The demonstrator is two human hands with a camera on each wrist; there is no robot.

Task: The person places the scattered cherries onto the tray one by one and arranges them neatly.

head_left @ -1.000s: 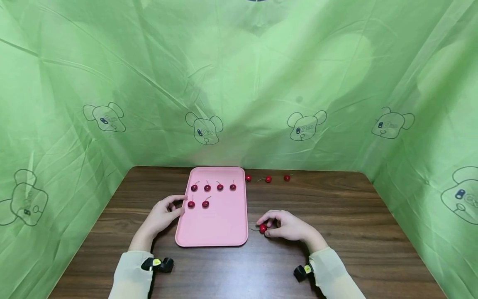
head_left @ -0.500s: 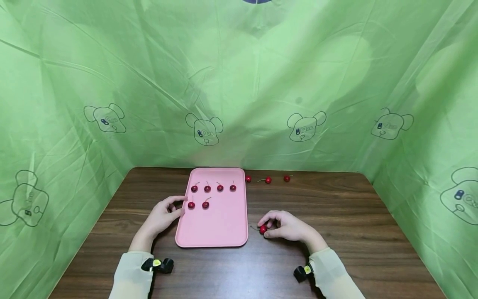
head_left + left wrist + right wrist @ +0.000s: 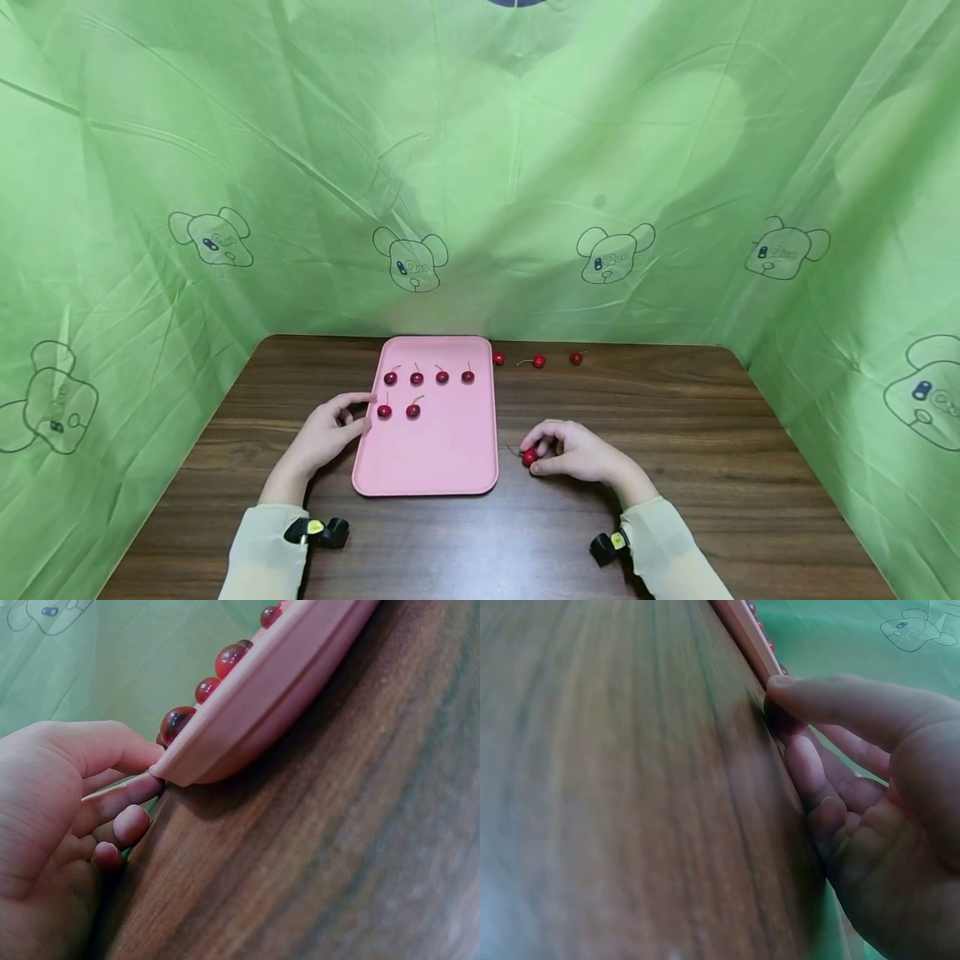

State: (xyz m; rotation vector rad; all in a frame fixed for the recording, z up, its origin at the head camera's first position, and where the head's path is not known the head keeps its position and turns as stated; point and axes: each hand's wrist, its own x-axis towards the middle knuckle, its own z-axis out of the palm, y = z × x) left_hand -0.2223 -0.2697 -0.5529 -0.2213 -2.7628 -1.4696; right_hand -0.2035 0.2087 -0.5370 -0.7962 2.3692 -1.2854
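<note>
A pink tray (image 3: 431, 467) lies on the table. On it are several dark red cherries with stems, in a back row with a cherry (image 3: 416, 378) and a front row with another cherry (image 3: 413, 411). My left hand (image 3: 324, 429) holds the tray's left edge; in the left wrist view the thumb (image 3: 142, 754) meets the rim and other fingers curl below. Right of the tray, my right hand (image 3: 573, 452) pinches a bright red cherry (image 3: 529, 457), its thin stem pointing left toward the tray. In the right wrist view that cherry (image 3: 780, 720) is dark between thumb and fingers.
Behind, along the table's far edge, lie a cherry (image 3: 498, 358) against the tray's side, a second cherry (image 3: 538, 361) and a third cherry (image 3: 577, 358). A green curtain (image 3: 517, 208) with bear drawings surrounds the brown wooden table (image 3: 675, 433).
My right hand has shifted very slightly, and the cherry in its fingers has turned a little, its stem now nearer. The left hand and tray stay put.
</note>
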